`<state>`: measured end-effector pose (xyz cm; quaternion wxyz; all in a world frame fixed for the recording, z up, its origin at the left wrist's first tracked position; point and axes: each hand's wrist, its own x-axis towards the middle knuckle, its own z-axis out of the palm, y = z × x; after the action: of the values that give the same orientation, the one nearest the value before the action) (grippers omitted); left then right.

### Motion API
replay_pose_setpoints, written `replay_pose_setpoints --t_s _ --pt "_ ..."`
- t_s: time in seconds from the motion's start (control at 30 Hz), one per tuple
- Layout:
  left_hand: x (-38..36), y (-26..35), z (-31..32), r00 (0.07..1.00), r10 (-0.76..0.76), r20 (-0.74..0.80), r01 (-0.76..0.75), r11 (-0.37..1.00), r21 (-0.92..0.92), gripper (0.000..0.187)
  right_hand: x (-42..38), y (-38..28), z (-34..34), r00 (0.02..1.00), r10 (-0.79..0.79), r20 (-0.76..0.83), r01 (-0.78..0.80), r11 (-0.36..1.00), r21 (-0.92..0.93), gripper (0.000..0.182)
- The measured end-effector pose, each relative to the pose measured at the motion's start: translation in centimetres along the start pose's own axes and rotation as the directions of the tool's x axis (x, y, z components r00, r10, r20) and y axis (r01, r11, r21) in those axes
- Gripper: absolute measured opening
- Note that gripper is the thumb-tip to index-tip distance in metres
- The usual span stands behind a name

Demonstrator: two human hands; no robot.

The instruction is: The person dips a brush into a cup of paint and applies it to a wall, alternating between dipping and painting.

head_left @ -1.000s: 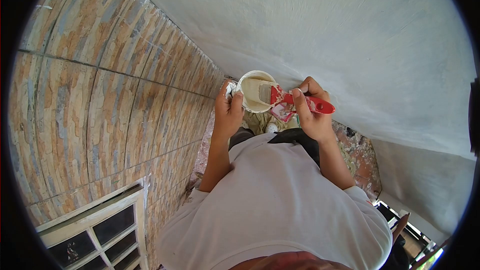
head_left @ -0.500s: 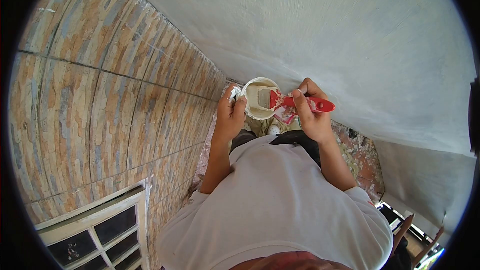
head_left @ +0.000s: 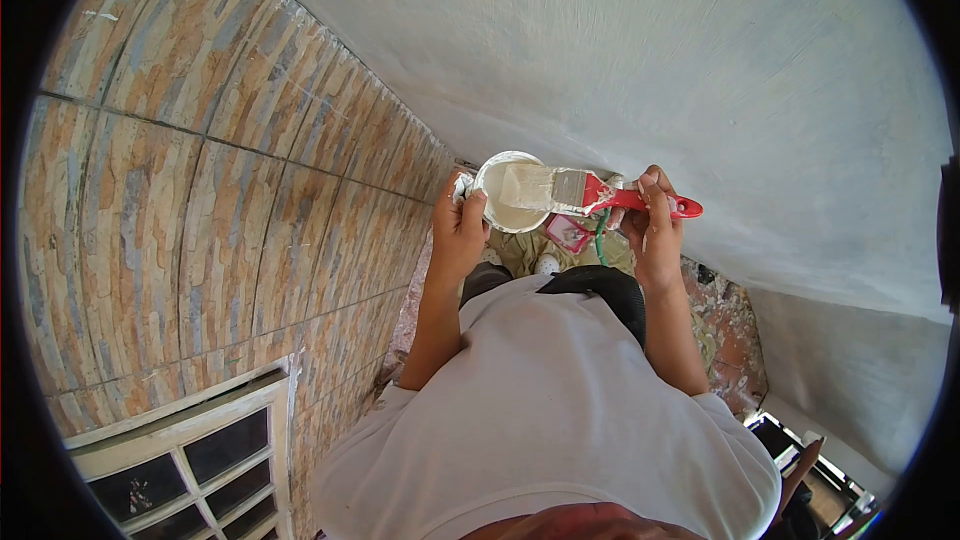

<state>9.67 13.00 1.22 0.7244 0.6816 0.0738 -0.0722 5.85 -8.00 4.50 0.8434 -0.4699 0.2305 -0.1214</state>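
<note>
We see cream paint on the brush [head_left: 600, 193], its bristles over the mouth of the cup [head_left: 509, 156]. The wall [head_left: 650, 50] on the far right looks pale and streaky, with uneven greyer areas; we judge its cover patchy and cannot tell what remains bare. Our left hand [head_left: 460, 235] pinches the cup's left side, thumb at the rim, forearm reaching forward. Our right hand [head_left: 655, 235] pinches the red handle between thumb and fingers, elbow bent, forearm angled inward, the brush nearly level.
</note>
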Motion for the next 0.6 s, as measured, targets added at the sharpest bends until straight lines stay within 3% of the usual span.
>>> replay_pose_setpoints --t_s 0.13,0.2,0.33,0.43,0.5,0.57,0.6 --pt "0.1 -0.1 0.2 1.0 0.016 -0.017 -0.016 0.999 -0.035 0.034 1.1 0.4 -2.2 0.994 0.087 0.069 -0.087 0.996 -0.005 0.015" --pt "0.2 0.1 0.3 0.999 0.032 -0.001 -0.032 0.997 -0.073 0.026 1.8 1.2 -3.3 0.985 0.136 0.104 -0.146 0.984 0.101 0.015" --pt "0.4 0.2 0.3 0.999 0.028 -0.02 -0.03 0.995 -0.098 0.02 1.9 1.2 -3.7 0.972 0.181 0.15 -0.202 0.969 0.14 0.017" --pt "0.6 -0.4 0.0 0.995 0.098 0.01 -0.097 0.991 -0.091 0.02 1.3 0.6 -3.6 0.979 0.073 0.192 -0.086 0.994 0.061 0.017" --pt "0.2 -0.1 0.0 0.994 0.111 0.014 -0.111 0.993 -0.034 0.02 0.3 -0.4 -2.4 0.973 -0.14 0.181 0.171 0.971 -0.168 0.019" --pt "0.1 0.4 0.0 0.993 0.113 0.014 -0.113 0.994 -0.011 0.023 -0.6 -1.7 -1.0 0.958 -0.189 0.214 0.229 0.956 -0.181 0.018" --pt "0.1 0.5 0.0 0.993 0.116 0.022 -0.116 0.993 0.011 0.027 -0.4 -1.9 -0.8 0.879 -0.325 0.349 0.438 0.839 -0.322 0.019"
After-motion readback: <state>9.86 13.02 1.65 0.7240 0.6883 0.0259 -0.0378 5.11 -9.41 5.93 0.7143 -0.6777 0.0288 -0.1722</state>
